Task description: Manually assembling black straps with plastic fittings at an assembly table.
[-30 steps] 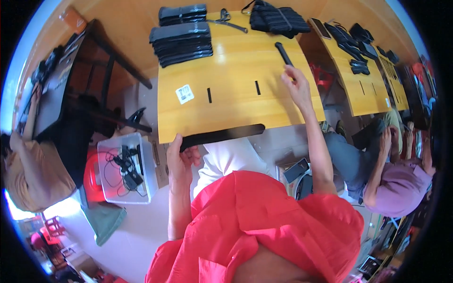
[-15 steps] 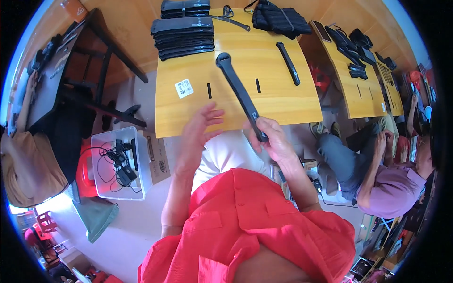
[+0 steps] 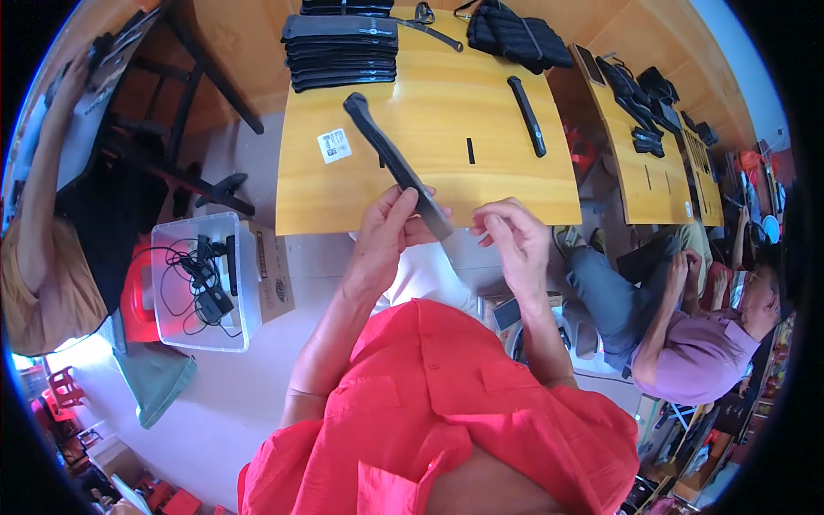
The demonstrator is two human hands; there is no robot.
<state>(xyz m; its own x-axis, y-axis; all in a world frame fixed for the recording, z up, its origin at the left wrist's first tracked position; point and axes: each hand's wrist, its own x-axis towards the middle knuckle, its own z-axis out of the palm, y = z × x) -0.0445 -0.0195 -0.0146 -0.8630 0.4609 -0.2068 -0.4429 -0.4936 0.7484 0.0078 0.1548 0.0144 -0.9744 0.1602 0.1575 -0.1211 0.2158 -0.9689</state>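
Observation:
My left hand (image 3: 384, 236) is closed around a long black strap (image 3: 384, 146) near its lower end, thumb on top. The strap tilts over the yellow table (image 3: 343, 197), its rounded far end pointing up and left. To the right of the strap's near end, my right hand (image 3: 518, 243) is apart from it, fingers loosely bent and not pressed together, with nothing visible in them. Another black strap (image 3: 527, 116) lies flat on the table's right side. At the back left is a stack of folded black straps (image 3: 341, 56).
A bundle of black straps (image 3: 515, 39) sits at the back right. A white printed label (image 3: 334, 146) is stuck on the table. At left stands a clear plastic bin (image 3: 245, 300) with cables. A person in a purple shirt (image 3: 687, 365) sits at right, another person in brown (image 3: 51, 283) at left.
The strap has passed from my right hand to my left, its far end swinging left. My right hand has let go and moved right. The view has shifted slightly.

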